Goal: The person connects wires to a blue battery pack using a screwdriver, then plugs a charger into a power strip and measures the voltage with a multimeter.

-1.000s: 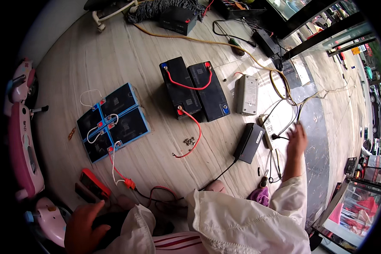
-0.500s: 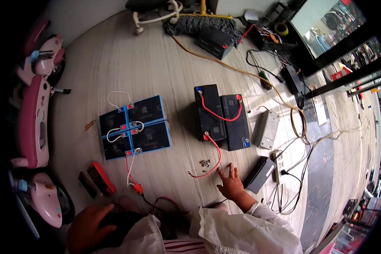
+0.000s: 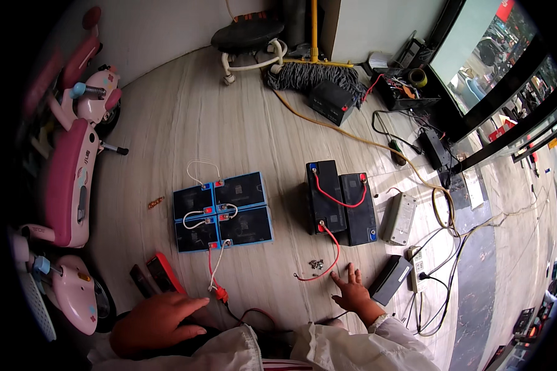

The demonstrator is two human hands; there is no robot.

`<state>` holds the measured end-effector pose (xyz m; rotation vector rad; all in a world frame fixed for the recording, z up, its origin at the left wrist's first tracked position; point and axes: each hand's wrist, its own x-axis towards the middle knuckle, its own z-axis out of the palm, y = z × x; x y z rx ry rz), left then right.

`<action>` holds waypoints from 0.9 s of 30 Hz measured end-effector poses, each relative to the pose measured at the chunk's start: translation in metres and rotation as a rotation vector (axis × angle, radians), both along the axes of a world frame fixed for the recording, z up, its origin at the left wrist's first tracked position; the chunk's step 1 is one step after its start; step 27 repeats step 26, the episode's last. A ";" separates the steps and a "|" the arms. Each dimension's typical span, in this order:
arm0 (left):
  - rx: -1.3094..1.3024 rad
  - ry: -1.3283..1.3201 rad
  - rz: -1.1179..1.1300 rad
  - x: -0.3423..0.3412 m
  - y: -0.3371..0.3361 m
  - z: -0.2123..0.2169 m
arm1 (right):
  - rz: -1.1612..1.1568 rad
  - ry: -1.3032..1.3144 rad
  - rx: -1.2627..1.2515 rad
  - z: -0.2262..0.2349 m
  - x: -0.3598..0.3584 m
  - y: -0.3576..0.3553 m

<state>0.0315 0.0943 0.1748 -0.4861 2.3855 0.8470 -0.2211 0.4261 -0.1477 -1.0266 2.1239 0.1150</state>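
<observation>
Right now the right hand (image 3: 353, 290) is lying flat on the floor (image 3: 185, 123) with fingers spread wide, holding nothing, just beside the loose end of the red wire (image 3: 328, 260) and near the small pile of screws (image 3: 316, 264). That wire is running up to the pair of black batteries (image 3: 342, 203), which are sitting mid-floor, right of the blue-strapped battery pack (image 3: 223, 211). The left hand (image 3: 158, 321) is resting loosely open at the bottom edge, gripping nothing, next to the red meter (image 3: 164, 275). Risk, as a guess: the bare wire end is lying free, so a nudge from the fingers could be swinging it onto a terminal and shorting it; the screws could be scattering too. Count: two black batteries joined, four in the pack, one more black battery (image 3: 332, 102) by the mop (image 3: 306, 77), one grey charger (image 3: 399, 217), one black box (image 3: 391, 279).
</observation>
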 end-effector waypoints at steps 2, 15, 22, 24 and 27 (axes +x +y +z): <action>0.014 0.002 -0.010 0.004 -0.002 -0.001 | -0.011 -0.016 -0.002 -0.002 -0.001 0.003; 0.020 -0.028 0.042 0.011 0.000 0.011 | 0.000 -0.012 -0.033 -0.012 0.003 0.006; 0.022 -0.029 0.041 0.007 0.001 0.011 | -0.005 -0.015 -0.031 -0.010 0.002 0.006; 0.021 -0.026 0.041 0.007 0.001 0.010 | -0.020 -0.012 -0.021 -0.007 0.003 0.005; 0.018 -0.023 0.040 0.008 0.002 0.010 | -0.030 -0.010 -0.017 -0.007 0.004 0.005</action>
